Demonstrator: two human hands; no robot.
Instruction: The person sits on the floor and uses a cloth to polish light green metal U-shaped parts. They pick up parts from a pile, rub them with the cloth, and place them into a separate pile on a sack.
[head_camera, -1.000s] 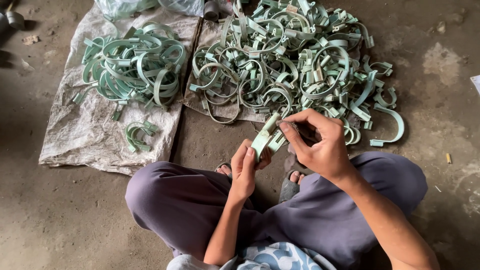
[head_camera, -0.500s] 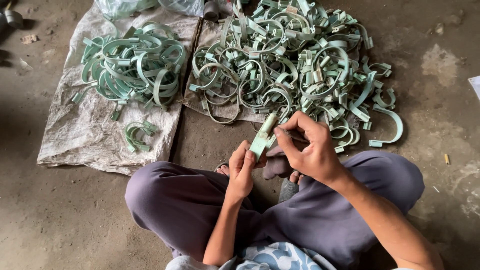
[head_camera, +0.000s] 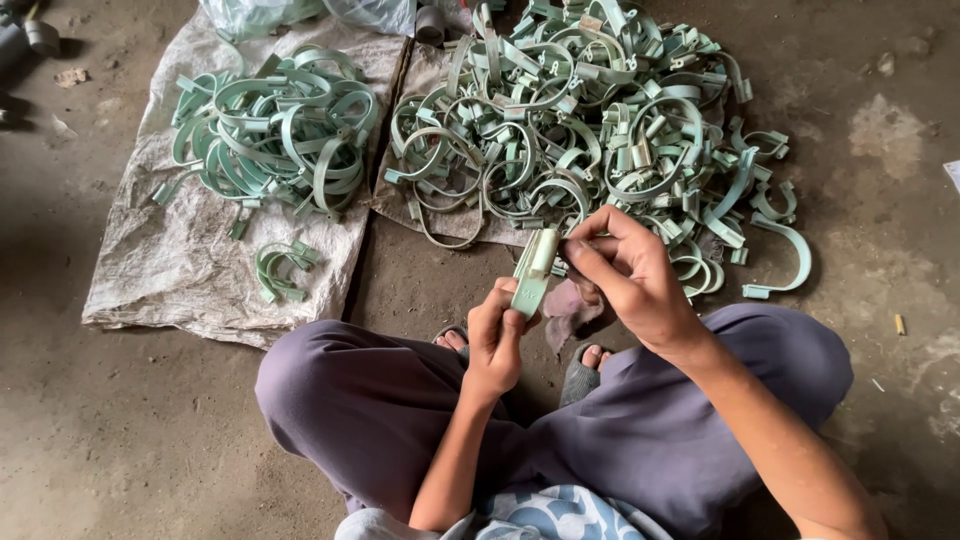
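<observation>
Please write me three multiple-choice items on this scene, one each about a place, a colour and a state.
1. Where does the smaller clamp pile lie?
A. on the pale sack
B. in a bucket
C. on the person's lap

2. What colour are the clamps?
A. red
B. pale green
C. black

3. How is the clamp piece held?
A. lying loose on the floor
B. by the left hand alone
C. between both hands

Answers: 1 A, the pile rests on the pale sack. 2 B, every clamp is pale green. 3 C, the left hand grips its lower end and the right hand pinches its top.
</observation>
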